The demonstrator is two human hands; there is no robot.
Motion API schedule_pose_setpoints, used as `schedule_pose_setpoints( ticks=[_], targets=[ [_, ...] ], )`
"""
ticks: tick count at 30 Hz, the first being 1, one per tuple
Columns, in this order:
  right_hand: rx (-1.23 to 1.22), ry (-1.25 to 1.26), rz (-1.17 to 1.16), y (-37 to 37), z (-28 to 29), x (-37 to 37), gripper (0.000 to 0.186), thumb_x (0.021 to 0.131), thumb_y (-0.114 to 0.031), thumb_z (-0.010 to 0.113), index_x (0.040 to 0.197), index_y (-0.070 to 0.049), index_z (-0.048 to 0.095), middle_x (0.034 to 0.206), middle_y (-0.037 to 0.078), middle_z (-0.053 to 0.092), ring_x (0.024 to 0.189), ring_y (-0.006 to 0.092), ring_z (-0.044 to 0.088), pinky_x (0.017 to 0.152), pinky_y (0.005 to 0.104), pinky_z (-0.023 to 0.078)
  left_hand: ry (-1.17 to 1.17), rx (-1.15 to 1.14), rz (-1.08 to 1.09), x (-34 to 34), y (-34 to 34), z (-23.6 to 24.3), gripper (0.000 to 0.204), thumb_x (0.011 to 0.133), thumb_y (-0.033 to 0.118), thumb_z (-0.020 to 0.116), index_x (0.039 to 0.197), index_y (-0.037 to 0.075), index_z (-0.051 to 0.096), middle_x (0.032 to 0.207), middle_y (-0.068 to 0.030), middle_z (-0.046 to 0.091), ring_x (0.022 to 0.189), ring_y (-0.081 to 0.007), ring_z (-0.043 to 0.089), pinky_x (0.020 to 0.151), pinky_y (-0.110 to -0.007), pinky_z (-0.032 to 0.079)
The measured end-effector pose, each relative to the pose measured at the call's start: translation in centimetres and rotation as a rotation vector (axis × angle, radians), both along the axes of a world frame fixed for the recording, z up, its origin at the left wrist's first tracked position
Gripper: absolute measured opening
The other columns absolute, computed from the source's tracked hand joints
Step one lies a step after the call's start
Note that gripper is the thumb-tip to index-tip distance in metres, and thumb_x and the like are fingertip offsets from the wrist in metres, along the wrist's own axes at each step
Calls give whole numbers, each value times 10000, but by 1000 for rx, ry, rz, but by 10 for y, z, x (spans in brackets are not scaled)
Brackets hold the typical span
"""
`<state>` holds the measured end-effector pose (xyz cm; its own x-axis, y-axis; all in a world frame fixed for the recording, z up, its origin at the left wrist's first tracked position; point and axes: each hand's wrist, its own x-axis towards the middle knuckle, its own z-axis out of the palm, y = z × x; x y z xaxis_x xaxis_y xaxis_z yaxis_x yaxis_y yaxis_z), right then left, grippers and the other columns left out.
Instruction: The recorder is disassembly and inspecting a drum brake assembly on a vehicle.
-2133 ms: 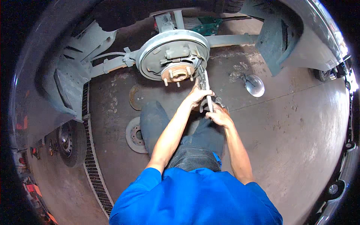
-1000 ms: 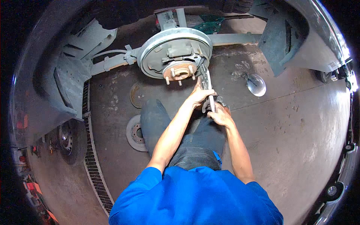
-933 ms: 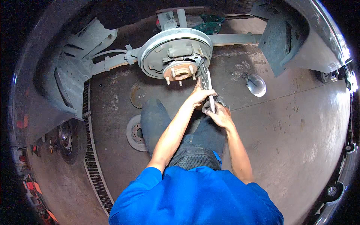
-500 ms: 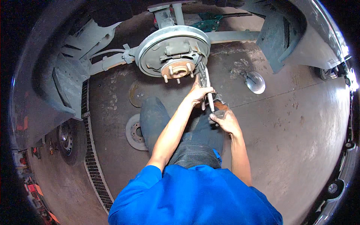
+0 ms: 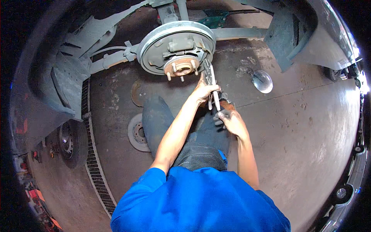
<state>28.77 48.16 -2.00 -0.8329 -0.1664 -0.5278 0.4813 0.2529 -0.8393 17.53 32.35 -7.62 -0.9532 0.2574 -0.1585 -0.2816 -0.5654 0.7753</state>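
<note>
My left hand (image 5: pixel 203 92) is wrapped round a pair of locking pliers (image 5: pixel 214 87). The jaws point up toward the brake backing plate (image 5: pixel 152 48); whether they touch it I cannot tell. At the handle's lower end my right hand (image 5: pixel 233 122) pinches the adjusting screw with thumb and fingers. Just beyond my hands is a rusty wheel hub (image 5: pixel 181 66) with several studs sticking out. Behind the hub, the backing plate carries metal brake parts.
On the floor left of my knees lies a brake disc (image 5: pixel 136 135). A tyred wheel (image 5: pixel 69 143) stands farther left, beside a long floor drain grate (image 5: pixel 94 158). A round shiny lamp (image 5: pixel 262 81) is to the right. Axle beam (image 5: pixel 239 33) and bodywork surround the hub.
My right fingers have shifted slightly at the end of the pliers. The view has moved a little, so the hub sits slightly higher. My left hand keeps its grip.
</note>
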Motion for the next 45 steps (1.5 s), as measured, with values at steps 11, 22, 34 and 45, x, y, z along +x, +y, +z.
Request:
schedule_pose_setpoints(
  ticks=[11,22,34,45],
  targets=[
    [465,337,141,-8,-3,4,388,793,-307,710,989,17,625,843,142,674,694,277,653,616,358,500,-73,29,7,-1,-1,-5,834,635,-163,664,1305,157,285,1010,-100,477,775,-265,645,661,-364,577],
    [52,97,13,-5,-26,5,306,968,-232,481,1032,39,609,893,97,687,707,128,643,558,250,491,-41,-68,-5,-5,-3,-14,847,624,-166,681,1306,165,304,996,-86,493,816,-241,633,697,-362,574],
    [64,82,17,-10,-40,5,301,974,-237,466,1069,14,602,904,89,671,725,128,636,551,253,494,12,-112,-25,-5,-8,-19,859,617,-149,701,1308,143,283,1012,-95,492,853,-244,621,701,-376,575],
    [63,143,19,-16,-46,5,270,969,-197,470,1062,20,600,878,82,670,664,122,624,520,246,493,-15,-92,-33,-5,-9,-22,852,611,-155,684,1300,169,303,995,-84,483,828,-242,619,675,-371,568]
  ],
)
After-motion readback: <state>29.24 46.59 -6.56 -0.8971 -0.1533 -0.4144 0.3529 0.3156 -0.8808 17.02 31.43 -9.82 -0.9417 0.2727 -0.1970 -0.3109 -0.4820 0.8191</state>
